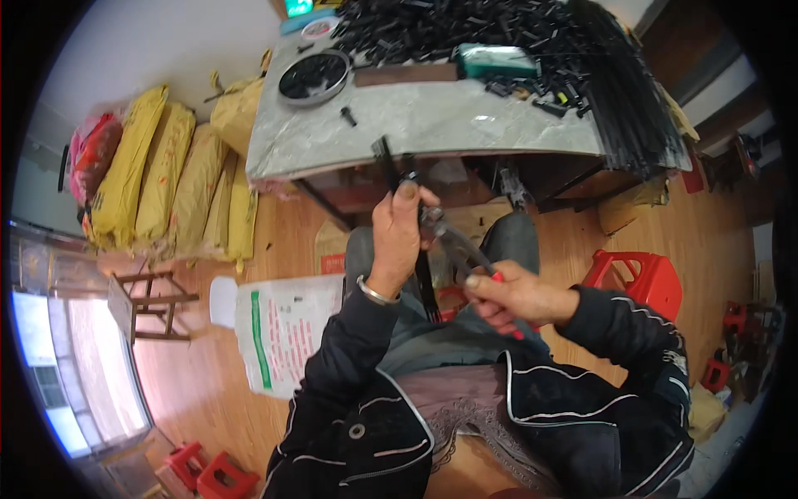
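Observation:
My left hand (395, 237) is closed around a long, narrow black strip (382, 156), thumb on top. One end of the strip points up toward the table edge, and a dark length comes out below the hand over my lap. My right hand (517, 293) grips a pair of pincers (462, 248) by the handles, which show red near the fingers. The pincers' metal head lies right against the left hand's fingers, close to a small black piece (409, 176) by the strip. Whether the jaws touch that piece I cannot tell.
A stone-patterned table (291, 137) stands ahead, bearing a heap of black plastic pieces (416, 29), a round dish (342, 81), a brown bar (405, 75), a green box (496, 61) and long black strips (611, 100). Yellow sacks (158, 179) lean left; a red stool (644, 279) stands right.

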Motion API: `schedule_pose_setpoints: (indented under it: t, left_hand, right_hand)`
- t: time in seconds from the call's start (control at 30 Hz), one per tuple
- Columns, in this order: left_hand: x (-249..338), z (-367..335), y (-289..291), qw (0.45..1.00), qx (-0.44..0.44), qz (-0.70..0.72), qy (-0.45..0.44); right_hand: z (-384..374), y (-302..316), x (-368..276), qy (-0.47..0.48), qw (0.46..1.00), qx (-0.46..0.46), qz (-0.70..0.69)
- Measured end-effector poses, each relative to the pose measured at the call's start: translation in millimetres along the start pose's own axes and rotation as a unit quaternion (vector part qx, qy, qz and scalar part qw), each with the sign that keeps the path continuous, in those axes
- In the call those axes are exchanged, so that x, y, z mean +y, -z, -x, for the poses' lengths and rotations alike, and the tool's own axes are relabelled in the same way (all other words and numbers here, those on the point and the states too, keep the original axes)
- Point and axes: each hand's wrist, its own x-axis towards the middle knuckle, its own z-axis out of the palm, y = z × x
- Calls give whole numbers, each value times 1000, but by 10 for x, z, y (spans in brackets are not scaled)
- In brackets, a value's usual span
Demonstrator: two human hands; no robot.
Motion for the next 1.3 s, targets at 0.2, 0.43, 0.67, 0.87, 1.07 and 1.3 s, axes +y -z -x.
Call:
schedule_pose_setpoints:
  t: [0.2, 0.43, 0.67, 0.87, 1.07, 1.3]
  left_hand:
    - [-103, -56, 66, 998, 54, 35, -4]
    - [-110, -171, -55, 999, 3, 35, 18]
    - [-145, -309, 205, 996, 73, 30, 26]
    - [-158, -310, 348, 996, 67, 54, 27]
    - [-219, -351, 427, 994, 76, 69, 37]
    - [-91, -430, 537, 992, 98, 76, 3]
  right_hand:
    - [-412, 647, -203, 485, 528, 412, 562]
    - [-756, 1729, -1816, 318, 518, 581, 541]
    - [-1282, 1420, -2118, 284, 529, 505, 621]
    - [-1613, 1304, -2237, 316, 521, 488, 625]
    - [-1787, 843, -2455, 327, 550, 450, 622]
    - [-2339, 530, -2810, 373, 513, 411, 655]
